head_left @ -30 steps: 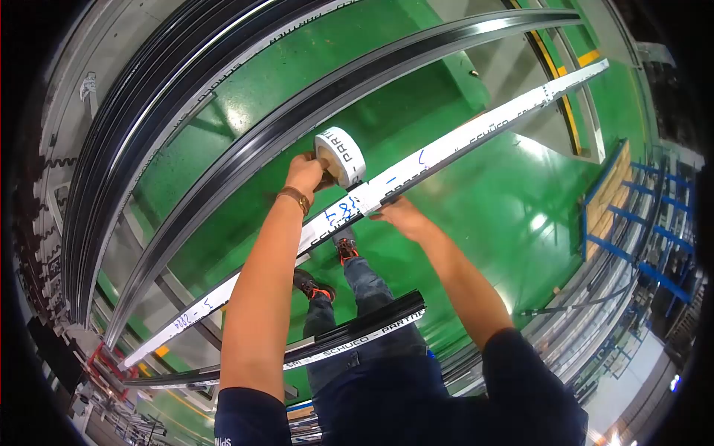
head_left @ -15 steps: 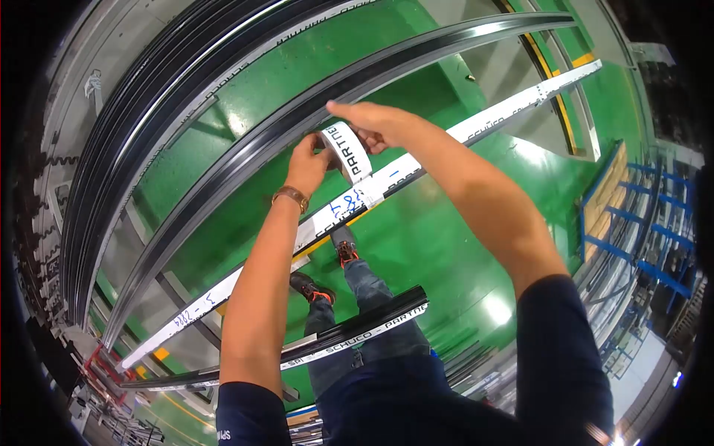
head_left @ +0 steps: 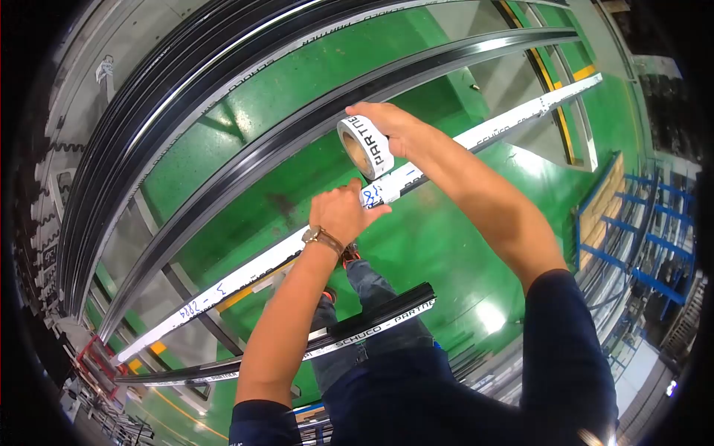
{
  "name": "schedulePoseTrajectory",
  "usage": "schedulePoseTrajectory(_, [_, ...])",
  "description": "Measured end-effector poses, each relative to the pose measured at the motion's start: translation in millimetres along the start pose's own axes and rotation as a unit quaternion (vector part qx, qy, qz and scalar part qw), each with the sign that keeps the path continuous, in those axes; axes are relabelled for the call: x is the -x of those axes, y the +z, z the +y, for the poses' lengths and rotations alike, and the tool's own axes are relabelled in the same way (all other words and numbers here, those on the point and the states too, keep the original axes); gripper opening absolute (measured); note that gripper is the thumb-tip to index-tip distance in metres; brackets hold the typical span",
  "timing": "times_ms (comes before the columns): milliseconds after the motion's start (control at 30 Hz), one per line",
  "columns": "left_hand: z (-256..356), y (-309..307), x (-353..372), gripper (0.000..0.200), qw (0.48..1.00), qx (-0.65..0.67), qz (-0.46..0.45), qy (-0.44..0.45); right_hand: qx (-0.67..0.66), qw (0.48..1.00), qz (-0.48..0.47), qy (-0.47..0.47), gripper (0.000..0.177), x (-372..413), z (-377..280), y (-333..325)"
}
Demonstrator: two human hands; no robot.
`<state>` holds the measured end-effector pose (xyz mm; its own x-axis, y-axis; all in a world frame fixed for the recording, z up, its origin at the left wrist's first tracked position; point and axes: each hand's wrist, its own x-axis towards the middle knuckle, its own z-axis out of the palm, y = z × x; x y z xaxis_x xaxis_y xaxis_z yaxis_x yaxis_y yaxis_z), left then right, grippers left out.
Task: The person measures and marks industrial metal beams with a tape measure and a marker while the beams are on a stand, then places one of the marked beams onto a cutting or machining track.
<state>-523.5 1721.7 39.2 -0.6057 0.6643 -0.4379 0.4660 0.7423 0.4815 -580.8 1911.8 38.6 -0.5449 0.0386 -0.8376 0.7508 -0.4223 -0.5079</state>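
While the left hand (head_left: 342, 214) lies over the white-taped profile (head_left: 277, 256), perhaps steadying it, whether clamped I cannot tell, the right hand (head_left: 390, 128) clasps the printed tape roll (head_left: 376, 150) just beyond; past that grip runs a black profile (head_left: 256, 157).

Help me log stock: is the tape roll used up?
Not used up: on the roll, printed white tape surrounds the brown core. How much is left, I cannot tell.

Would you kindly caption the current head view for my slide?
Right hand holding the tape roll, left hand over the white bar.
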Motion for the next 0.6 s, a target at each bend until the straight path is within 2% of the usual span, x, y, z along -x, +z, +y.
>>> schedulePoseTrajectory(100, [-0.6, 6.5, 1.8, 0.073, 0.999, -0.022, 0.039, 0.007, -0.037, 0.999, -0.020, -0.031, 0.027, 41.2, 2.3, -4.8])
schedulePoseTrajectory(167, [-0.5, 4.9, 1.5, 0.069, 1.000, -0.019, 0.016, 0.014, -0.043, 0.997, -0.030, -0.057, 0.028, 85.8, 25.4, -18.7])
schedulePoseTrajectory(233, [-2.5, 1.1, -0.5, 0.067, 1.000, -0.015, 0.018, 0.014, -0.008, 0.995, 0.019, -0.096, 0.029, 125.3, 73.2, -30.8])
schedulePoseTrajectory(300, [-0.3, 3.7, -0.2, 0.065, 0.999, -0.005, 0.032, 0.011, 0.088, 0.985, 0.040, -0.140, 0.029, 146.4, 126.9, -53.3])
schedulePoseTrajectory(333, [2.6, 2.4, -1.2, 0.066, 1.000, 0.001, 0.001, -0.017, 0.074, 0.986, 0.052, -0.141, 0.029, 147.4, 144.0, -54.8])
schedulePoseTrajectory(433, [6.0, 3.3, 1.2, 0.061, 1.000, -0.001, 0.017, -0.012, 0.053, 0.981, 0.099, -0.158, 0.028, 142.7, 173.2, -52.9])
schedulePoseTrajectory(467, [10.9, -2.8, 1.5, 0.058, 1.000, -0.002, -0.018, -0.024, 0.065, 0.976, 0.123, -0.170, 0.029, 138.5, 174.6, -54.5])
schedulePoseTrajectory(533, [3.8, 2.6, 5.3, 0.060, 0.998, 0.041, 0.021, 0.038, 0.096, 0.969, 0.138, -0.179, 0.031, 131.8, 178.8, -61.8])
schedulePoseTrajectory(600, [-3.0, 1.4, 8.4, 0.065, 0.993, 0.069, 0.034, 0.095, 0.107, 0.976, 0.093, -0.164, 0.031, 127.4, 179.8, -59.5])
